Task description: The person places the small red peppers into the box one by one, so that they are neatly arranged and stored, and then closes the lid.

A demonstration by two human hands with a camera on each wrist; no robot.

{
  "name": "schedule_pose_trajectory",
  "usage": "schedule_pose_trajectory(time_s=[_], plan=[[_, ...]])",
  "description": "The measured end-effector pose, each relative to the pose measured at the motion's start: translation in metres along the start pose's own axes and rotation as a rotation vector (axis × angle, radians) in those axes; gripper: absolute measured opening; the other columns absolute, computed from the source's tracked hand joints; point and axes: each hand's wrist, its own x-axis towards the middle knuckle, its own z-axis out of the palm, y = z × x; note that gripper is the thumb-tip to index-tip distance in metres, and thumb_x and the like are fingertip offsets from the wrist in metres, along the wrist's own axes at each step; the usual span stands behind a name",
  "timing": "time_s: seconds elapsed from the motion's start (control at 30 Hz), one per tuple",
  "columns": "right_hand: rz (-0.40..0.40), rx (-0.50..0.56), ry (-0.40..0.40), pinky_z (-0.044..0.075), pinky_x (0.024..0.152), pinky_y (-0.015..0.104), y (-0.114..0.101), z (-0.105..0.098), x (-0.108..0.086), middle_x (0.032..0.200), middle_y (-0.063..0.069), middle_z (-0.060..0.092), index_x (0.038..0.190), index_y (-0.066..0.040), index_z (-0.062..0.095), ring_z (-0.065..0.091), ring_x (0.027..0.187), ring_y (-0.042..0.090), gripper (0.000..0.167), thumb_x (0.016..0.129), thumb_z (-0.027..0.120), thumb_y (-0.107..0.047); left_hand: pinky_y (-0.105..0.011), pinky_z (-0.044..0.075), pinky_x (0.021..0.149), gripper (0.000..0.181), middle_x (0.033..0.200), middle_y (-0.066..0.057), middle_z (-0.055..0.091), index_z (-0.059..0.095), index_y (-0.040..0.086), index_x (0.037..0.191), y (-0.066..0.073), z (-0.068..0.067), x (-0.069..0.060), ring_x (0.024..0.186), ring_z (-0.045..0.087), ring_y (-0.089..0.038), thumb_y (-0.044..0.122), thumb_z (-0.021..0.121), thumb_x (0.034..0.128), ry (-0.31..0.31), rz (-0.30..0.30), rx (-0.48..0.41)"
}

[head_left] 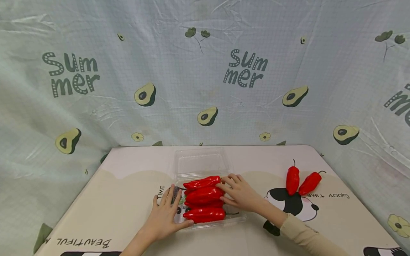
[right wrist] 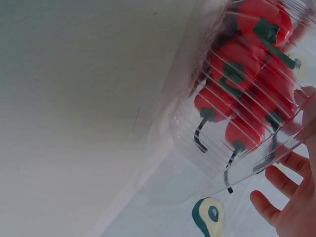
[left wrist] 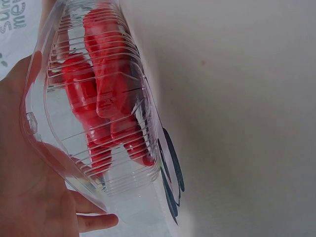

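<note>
Red peppers [head_left: 205, 196] — pale, avocado-patterned cloth [head_left: 179, 89]

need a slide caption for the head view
Left hand and right hand flank red peppers in a clear container; two more peppers lie to the right.

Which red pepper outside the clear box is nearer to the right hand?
The left pepper, pointing nearly straight back; the other pepper lies farther from the right hand, slanting rightward.

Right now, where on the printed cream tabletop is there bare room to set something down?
Between the left hand and the tabletop's left edge; also between the clear plastic lid and the two loose glossy red peppers on the right. The clear plastic box is crowded: more red peppers lie inside, and the right hand is alongside.
</note>
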Motion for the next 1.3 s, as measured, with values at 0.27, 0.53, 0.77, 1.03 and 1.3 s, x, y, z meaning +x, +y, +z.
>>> schedule_pose_trajectory(time_s=[0.27, 0.53, 0.77, 1.03, 1.3], plan=[[0.008, -0.012, 0.037, 0.04, 0.079, 0.032, 0.01, -0.004, -0.01, 0.105, -0.001, 0.053, 0.116, -0.02, 0.054, 0.044, 0.099, 0.016, 0.036, 0.085, 0.054, -0.039, -0.067, 0.02, 0.097, 0.099, 0.146, -0.017, 0.023, 0.03, 0.007, 0.138, 0.001, -0.001, 0.0, 0.131, 0.025, -0.036, 0.075, 0.046, 0.0683, -0.002, -0.001, 0.0], [0.026, -0.004, 0.045, 0.042, 0.081, 0.033, 0.018, -0.009, -0.023, 0.103, -0.001, 0.054, 0.114, -0.02, 0.056, 0.044, 0.098, 0.016, 0.032, 0.087, 0.053, -0.037, -0.067, 0.019, 0.097, 0.099, 0.146, -0.017, 0.023, 0.03, 0.006, 0.139, 0.001, -0.001, -0.001, 0.131, 0.024, -0.036, 0.074, 0.046, 0.0687, -0.009, -0.002, -0.009], [0.043, -0.011, 0.054, 0.042, 0.082, 0.034, 0.026, -0.013, -0.035, 0.102, 0.0, 0.054, 0.113, -0.019, 0.057, 0.045, 0.098, 0.017, 0.032, 0.083, 0.06, -0.031, -0.068, 0.018, 0.097, 0.099, 0.147, -0.017, 0.022, 0.03, 0.007, 0.139, 0.001, -0.001, 0.0, 0.132, 0.023, -0.036, 0.074, 0.046, 0.0685, -0.013, -0.008, -0.016], [0.063, -0.014, 0.068, 0.042, 0.083, 0.037, 0.034, -0.015, -0.049, 0.102, 0.001, 0.055, 0.112, -0.017, 0.058, 0.046, 0.098, 0.018, 0.03, 0.088, 0.052, -0.034, -0.068, 0.019, 0.096, 0.098, 0.146, -0.018, 0.023, 0.031, 0.006, 0.138, 0.0, -0.001, 0.001, 0.131, 0.024, -0.036, 0.074, 0.046, 0.0688, 0.003, 0.005, -0.009], [0.085, -0.022, 0.064, 0.041, 0.082, 0.037, 0.042, -0.016, -0.063, 0.101, 0.001, 0.055, 0.111, -0.016, 0.058, 0.046, 0.096, 0.018, 0.029, 0.089, 0.051, -0.034, -0.068, 0.019, 0.097, 0.098, 0.146, -0.018, 0.023, 0.031, 0.006, 0.138, 0.001, -0.002, 0.001, 0.131, 0.025, -0.036, 0.074, 0.047, 0.0687, -0.005, -0.003, -0.011]])
